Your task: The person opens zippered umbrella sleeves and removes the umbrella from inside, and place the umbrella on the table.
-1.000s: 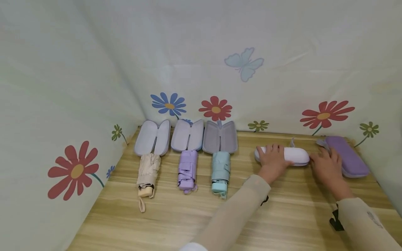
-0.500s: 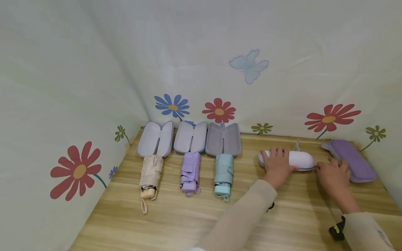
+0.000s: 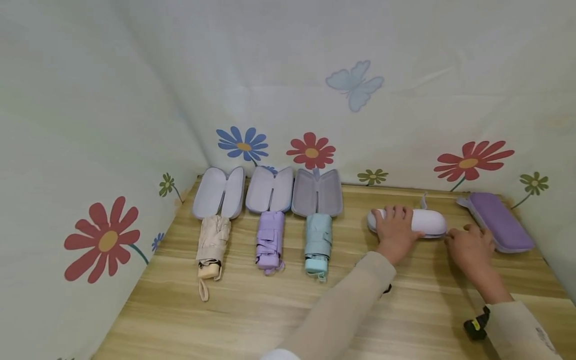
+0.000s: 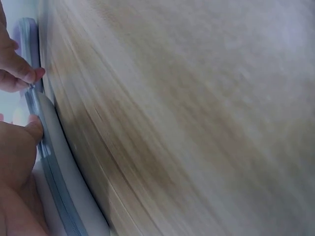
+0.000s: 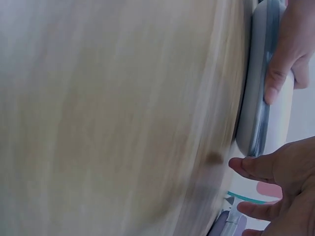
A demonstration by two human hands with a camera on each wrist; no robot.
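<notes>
A closed white zippered case (image 3: 427,223) lies crosswise on the wooden table at the right. My left hand (image 3: 396,232) grips it from above near its left half, thumb along the front seam, as the left wrist view shows beside the grey zipper (image 4: 56,187). At the case's right end my right hand (image 3: 472,250) pinches the zipper's end with thumb and forefinger; the small pull is mostly hidden by the fingertips. In the right wrist view the other fingers (image 5: 258,210) of that hand are spread loosely. A closed purple case (image 3: 501,222) lies just right of the right hand.
Three opened cases, one pale (image 3: 219,192), another pale (image 3: 270,189) and one grey (image 3: 317,192), stand along the back wall. Before them lie folded umbrellas: beige (image 3: 213,245), purple (image 3: 270,240) and teal (image 3: 318,242). A flowered cloth (image 3: 270,75) encloses the table (image 3: 252,320).
My right hand has drawn slightly back from the purple case's strap, its fingertips staying at the white case's right end. The left hand keeps its grip. The head view has shifted slightly.
</notes>
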